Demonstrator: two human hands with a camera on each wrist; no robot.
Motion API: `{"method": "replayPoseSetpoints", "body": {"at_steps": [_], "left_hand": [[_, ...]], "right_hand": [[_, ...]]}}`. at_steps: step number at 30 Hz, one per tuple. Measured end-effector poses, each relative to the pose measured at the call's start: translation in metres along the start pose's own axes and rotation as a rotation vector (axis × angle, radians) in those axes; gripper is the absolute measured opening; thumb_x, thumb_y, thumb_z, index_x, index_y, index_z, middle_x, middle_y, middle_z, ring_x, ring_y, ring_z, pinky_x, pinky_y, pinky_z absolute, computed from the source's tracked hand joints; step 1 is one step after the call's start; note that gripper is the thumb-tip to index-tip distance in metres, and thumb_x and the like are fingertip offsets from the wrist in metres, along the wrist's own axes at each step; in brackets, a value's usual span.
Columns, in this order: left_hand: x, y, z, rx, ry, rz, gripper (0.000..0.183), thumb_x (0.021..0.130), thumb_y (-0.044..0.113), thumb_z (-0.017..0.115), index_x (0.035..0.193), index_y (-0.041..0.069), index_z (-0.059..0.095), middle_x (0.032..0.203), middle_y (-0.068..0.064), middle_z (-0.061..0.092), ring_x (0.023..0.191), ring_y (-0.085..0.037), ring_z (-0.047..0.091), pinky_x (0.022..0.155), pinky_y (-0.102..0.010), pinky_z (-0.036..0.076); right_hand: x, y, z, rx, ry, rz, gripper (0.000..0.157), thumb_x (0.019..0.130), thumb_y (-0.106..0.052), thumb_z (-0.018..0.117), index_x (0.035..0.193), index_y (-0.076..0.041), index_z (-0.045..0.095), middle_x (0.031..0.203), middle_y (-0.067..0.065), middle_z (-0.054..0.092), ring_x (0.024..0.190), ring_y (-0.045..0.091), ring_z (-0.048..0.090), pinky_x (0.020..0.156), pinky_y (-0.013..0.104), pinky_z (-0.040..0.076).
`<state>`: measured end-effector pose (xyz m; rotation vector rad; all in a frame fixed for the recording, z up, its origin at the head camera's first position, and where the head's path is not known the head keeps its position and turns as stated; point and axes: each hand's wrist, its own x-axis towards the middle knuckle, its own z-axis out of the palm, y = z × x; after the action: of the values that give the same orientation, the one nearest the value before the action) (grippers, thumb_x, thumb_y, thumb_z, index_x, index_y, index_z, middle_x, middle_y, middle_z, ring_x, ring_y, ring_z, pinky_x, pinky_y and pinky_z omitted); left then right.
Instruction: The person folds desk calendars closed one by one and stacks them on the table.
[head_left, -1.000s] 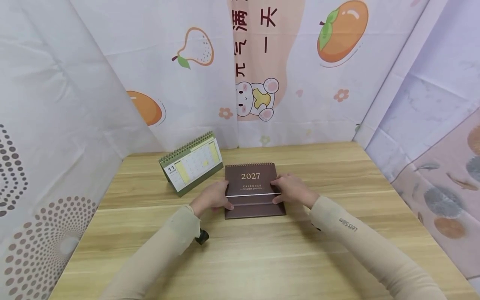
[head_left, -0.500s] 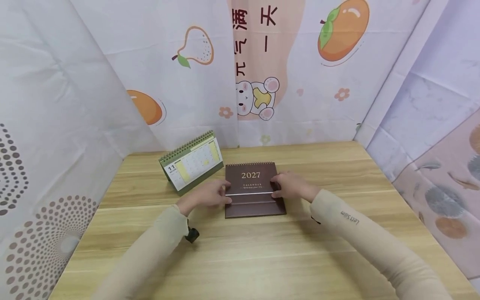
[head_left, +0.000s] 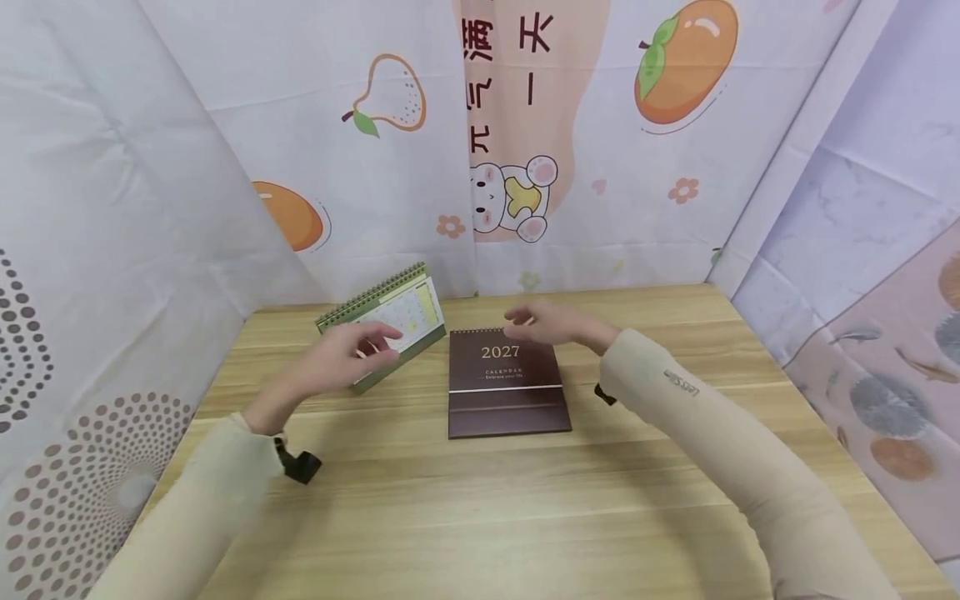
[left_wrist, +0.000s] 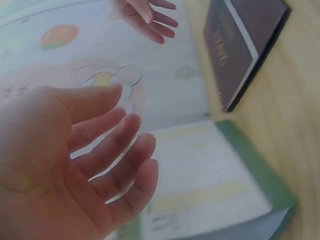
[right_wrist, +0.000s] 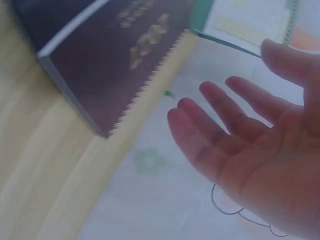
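Observation:
A dark brown 2027 desk calendar point(head_left: 502, 375) stands on the table with its spiral binding at the back. To its left, a green desk calendar point(head_left: 416, 317) with a white and yellow month page stands at an angle. My left hand point(head_left: 337, 358) hovers in front of the green calendar and partly hides it, fingers loosely bent and holding nothing. My right hand point(head_left: 555, 323) is in the air over the brown calendar's upper right corner. In the right wrist view its fingers point(right_wrist: 225, 120) are spread, with nothing in them.
The wooden table point(head_left: 480, 517) reaches back to a white curtain point(head_left: 360, 192) printed with fruit and a cartoon animal. More printed cloth point(head_left: 862, 333) hangs along the right side. A black wrist camera point(head_left: 302, 467) is strapped below the left hand.
Both hands have let go of the brown calendar's sides. The left hand has moved left and up to the green calendar; the right has risen toward the brown calendar's top. Neither calendar has visibly moved.

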<state>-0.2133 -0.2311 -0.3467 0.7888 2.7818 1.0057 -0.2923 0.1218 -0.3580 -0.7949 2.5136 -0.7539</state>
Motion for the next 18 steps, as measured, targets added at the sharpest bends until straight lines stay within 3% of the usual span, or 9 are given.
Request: {"method": "replayPoseSetpoints", "body": {"at_steps": [5,12,15,18], "left_hand": [[-0.020,0.001,-0.027,-0.096,0.133,-0.119,0.031,0.102,0.022,0.064,0.123,-0.001,0.067,0.097,-0.014,0.068,0.078,-0.021,0.063,0.066,-0.028,0.053],[-0.036,-0.012,-0.038,-0.237,0.271,-0.367,0.052,0.104,0.044,0.055,0.125,-0.004,0.055,0.105,-0.014,0.058,0.083,-0.019,0.058,0.069,-0.028,0.055],[-0.038,-0.020,-0.039,-0.327,0.270,-0.495,0.073,0.102,0.059,0.046,0.137,-0.005,0.041,0.120,-0.018,0.049,0.095,-0.026,0.055,0.076,-0.032,0.055],[-0.038,-0.026,-0.040,-0.405,0.220,-0.580,0.092,0.099,0.070,0.035,0.152,-0.005,0.022,0.145,-0.028,0.034,0.117,-0.040,0.049,0.088,-0.040,0.052]], "right_hand": [[0.022,-0.023,-0.012,0.151,0.007,0.031,0.054,0.107,-0.036,0.052,0.147,0.000,0.049,0.145,0.018,0.054,0.131,0.034,0.052,0.107,0.045,0.044],[0.053,-0.051,-0.022,0.402,0.020,0.138,0.065,0.106,-0.049,0.048,0.152,-0.004,0.043,0.147,0.015,0.051,0.134,0.034,0.049,0.103,0.045,0.048],[0.065,-0.061,-0.021,0.444,0.034,0.146,0.069,0.105,-0.053,0.046,0.154,-0.004,0.040,0.151,0.014,0.048,0.137,0.035,0.046,0.106,0.046,0.046],[0.077,-0.069,-0.016,0.455,0.065,0.142,0.073,0.103,-0.058,0.046,0.154,-0.006,0.041,0.153,0.012,0.046,0.137,0.032,0.047,0.105,0.046,0.046]]}}
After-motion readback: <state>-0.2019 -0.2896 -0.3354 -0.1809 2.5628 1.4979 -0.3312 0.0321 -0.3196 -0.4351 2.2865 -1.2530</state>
